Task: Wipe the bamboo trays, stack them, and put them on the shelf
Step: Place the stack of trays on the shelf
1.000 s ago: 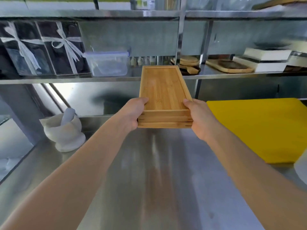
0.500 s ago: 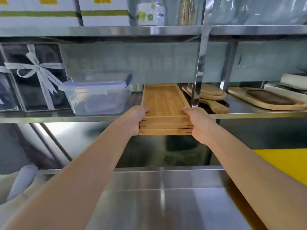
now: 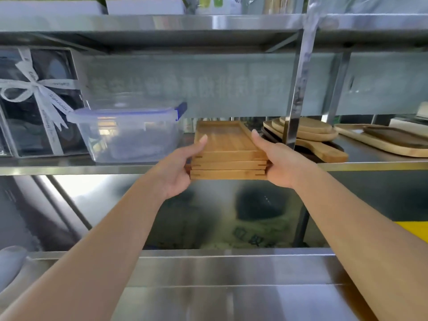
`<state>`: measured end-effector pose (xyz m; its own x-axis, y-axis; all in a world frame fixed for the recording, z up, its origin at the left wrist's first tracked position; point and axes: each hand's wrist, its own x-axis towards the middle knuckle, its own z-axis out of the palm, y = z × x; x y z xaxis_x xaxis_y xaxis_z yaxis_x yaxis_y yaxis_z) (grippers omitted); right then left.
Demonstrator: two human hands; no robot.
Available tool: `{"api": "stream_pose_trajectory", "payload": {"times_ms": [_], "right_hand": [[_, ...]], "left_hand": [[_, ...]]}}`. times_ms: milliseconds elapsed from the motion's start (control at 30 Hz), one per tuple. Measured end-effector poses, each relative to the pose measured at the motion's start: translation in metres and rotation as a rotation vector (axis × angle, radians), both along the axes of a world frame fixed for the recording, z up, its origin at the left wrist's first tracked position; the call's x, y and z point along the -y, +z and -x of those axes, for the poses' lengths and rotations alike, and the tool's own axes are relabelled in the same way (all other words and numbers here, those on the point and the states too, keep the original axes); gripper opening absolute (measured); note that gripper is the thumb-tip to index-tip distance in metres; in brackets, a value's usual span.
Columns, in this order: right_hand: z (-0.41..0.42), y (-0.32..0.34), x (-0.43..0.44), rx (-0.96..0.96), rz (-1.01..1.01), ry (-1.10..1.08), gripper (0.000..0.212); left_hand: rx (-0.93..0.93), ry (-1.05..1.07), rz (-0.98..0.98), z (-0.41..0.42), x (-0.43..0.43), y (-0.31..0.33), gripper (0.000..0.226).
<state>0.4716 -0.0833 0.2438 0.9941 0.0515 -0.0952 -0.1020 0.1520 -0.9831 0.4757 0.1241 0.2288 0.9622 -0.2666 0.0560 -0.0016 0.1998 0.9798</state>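
Note:
A stack of three rectangular bamboo trays [image 3: 228,144] lies partly on the steel shelf [image 3: 69,166], its near end sticking out over the shelf's front edge. My left hand [image 3: 178,167] grips the stack's near left corner, thumb along the top rim. My right hand [image 3: 280,162] grips the near right corner the same way. Both forearms reach up from the bottom of the view. The far end of the stack sits between a clear box and a steel upright.
A clear plastic box with a blue-clipped lid [image 3: 129,133] stands just left of the trays. A steel post [image 3: 294,107] and round wooden boards [image 3: 305,132] are close on the right. Ribboned gift boxes [image 3: 34,103] sit far left. Steel counter [image 3: 231,297] below, yellow board [image 3: 416,230] at right.
Both hands have lifted the tray stack from above the counter up to shelf height and slid it further onto the shelf. The view has tilted upward.

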Motion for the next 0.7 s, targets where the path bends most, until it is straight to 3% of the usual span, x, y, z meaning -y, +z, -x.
{"api": "stream_pose_trajectory", "payload": {"times_ms": [67, 167, 333, 467, 600, 700], "right_hand": [[0.005, -0.012, 0.011, 0.13, 0.019, 0.129, 0.049], [0.012, -0.036, 0.017, 0.302, 0.207, 0.182, 0.058], [0.013, -0.048, 0.008, 0.456, 0.386, 0.087, 0.042], [0.012, -0.049, 0.005, 0.491, 0.48, 0.071, 0.037], [0.0, -0.053, 0.01, 0.467, 0.968, -0.139, 0.034], [-0.011, -0.054, 0.01, 0.432, 1.053, -0.2, 0.043]], "left_hand": [[0.151, -0.034, -0.188, 0.014, -0.004, -0.016, 0.045], [0.278, 0.158, -0.356, 0.021, -0.002, -0.036, 0.048], [0.379, 0.295, -0.465, 0.02, 0.004, -0.044, 0.036], [0.417, 0.346, -0.542, 0.018, 0.008, -0.044, 0.036], [0.394, 0.426, -0.612, 0.008, 0.011, -0.044, 0.04], [0.414, 0.535, -0.753, -0.003, 0.012, -0.043, 0.033]]}}
